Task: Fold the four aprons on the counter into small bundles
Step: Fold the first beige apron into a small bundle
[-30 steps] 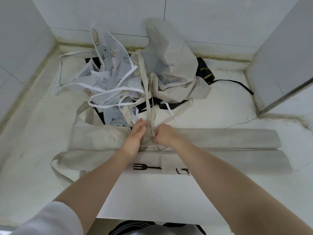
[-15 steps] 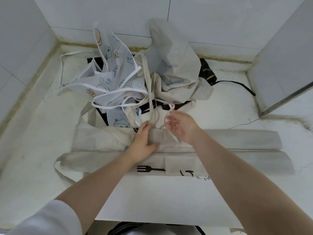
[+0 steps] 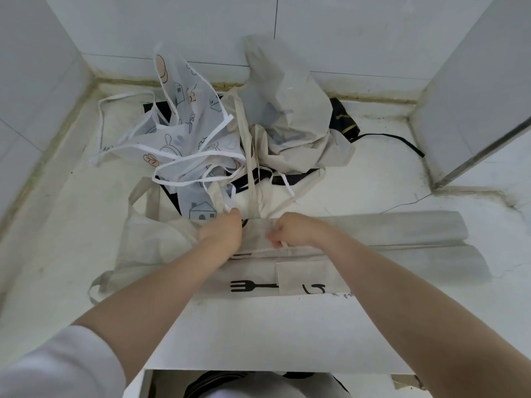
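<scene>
Hands [image 3: 255, 231] on beige apron [image 3: 373, 242] (right pinching strap [image 3: 267, 249])

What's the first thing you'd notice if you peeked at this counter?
Two bare hands meet mid-counter on a long beige apron with a black fork print: the right hand pinches a thin strap, the left hand rests on the cloth. Behind them a tangled heap rises against the tiled wall, topped by a white cartoon-print apron.

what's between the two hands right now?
Head view: only a short stretch of the folded beige apron, which both hands lie on. The right hand pinches a white strap; the left hand rests on the fabric.
</scene>
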`<state>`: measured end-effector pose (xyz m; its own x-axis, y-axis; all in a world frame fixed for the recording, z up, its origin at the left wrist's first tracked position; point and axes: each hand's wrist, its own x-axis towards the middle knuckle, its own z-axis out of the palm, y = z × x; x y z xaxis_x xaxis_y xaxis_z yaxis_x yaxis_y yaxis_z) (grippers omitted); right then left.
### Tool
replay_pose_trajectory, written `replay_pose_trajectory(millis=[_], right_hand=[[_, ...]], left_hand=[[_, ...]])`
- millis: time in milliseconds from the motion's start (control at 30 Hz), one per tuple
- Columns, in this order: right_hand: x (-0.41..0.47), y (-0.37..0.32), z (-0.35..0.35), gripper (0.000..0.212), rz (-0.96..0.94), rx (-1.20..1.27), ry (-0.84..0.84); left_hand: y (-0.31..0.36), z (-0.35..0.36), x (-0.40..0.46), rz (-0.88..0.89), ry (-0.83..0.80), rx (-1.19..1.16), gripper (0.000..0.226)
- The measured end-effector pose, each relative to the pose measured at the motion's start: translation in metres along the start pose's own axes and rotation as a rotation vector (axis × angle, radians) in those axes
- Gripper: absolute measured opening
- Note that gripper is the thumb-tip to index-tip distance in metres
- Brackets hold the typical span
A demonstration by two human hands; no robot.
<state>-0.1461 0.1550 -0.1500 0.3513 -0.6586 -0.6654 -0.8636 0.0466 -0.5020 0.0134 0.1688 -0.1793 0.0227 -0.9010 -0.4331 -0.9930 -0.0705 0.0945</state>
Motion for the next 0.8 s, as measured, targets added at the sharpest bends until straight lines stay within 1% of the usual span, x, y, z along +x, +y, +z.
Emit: replay_pose_trajectory(millis=[67,133,167,200,233,300,367,433,467,533,567,633,667,733,800], right_hand=[[-0.004,-0.006,-0.005,0.033,-0.053,0.505,0.0],[-0.005,-0.01,-0.01,0.034,-0.071,1.023,-0.013],[-0.004,-0.011,-0.011,0.035,-0.067,1.205,0.008],[-0.003,-0.011,-0.012,0.035,-0.061,1.323,0.04],[-0.001,-0.011,-0.012,0.034,-0.057,1.374,0.068],[0.001,-0.01,-0.008,0.033,-0.046,1.341,0.098],[0.001,-0.008,-0.004,0.031,-0.044,1.277,0.118],[0.001,-0.009,-0.005,0.027,-0.057,1.272,0.12],[0.001,-0.01,-0.006,0.026,-0.049,1.281,0.13],[0.002,-0.012,-0.009,0.024,-0.018,1.25,0.158],[0.003,-0.011,-0.01,0.021,-0.02,1.171,0.17],[0.002,-0.012,-0.01,0.018,-0.063,0.895,0.179],[0.001,-0.013,-0.01,0.023,-0.085,0.794,0.181],[0.002,-0.015,-0.011,0.034,-0.078,0.739,0.196],[0.004,-0.017,-0.015,0.037,-0.044,0.737,0.23]], left_hand=[[-0.004,-0.009,0.004,0.012,-0.018,-0.117,0.018],[-0.008,-0.022,0.007,0.01,0.008,-0.347,0.013],[-0.008,-0.028,0.008,-0.004,0.032,-0.506,0.012],[-0.007,-0.034,0.007,-0.03,0.051,-0.683,0.014],[-0.005,-0.038,0.005,-0.054,0.058,-0.858,0.016],[0.003,-0.047,-0.001,-0.083,0.009,-1.121,0.017],[0.012,-0.053,-0.003,-0.095,-0.082,-1.35,0.017],[0.019,-0.054,-0.006,-0.087,-0.136,-1.498,0.013],[0.021,-0.051,-0.005,-0.07,-0.117,-1.486,0.013],[0.022,-0.041,-0.003,-0.041,-0.02,-1.387,0.016],[0.022,-0.037,-0.002,-0.035,0.011,-1.385,0.017],[0.021,-0.03,-0.001,-0.072,-0.007,-1.513,0.015],[0.021,-0.029,-0.001,-0.096,-0.033,-1.599,0.013],[0.019,-0.026,-0.001,-0.105,-0.045,-1.67,0.014],[0.017,-0.023,-0.001,-0.076,0.006,-1.559,0.019]])
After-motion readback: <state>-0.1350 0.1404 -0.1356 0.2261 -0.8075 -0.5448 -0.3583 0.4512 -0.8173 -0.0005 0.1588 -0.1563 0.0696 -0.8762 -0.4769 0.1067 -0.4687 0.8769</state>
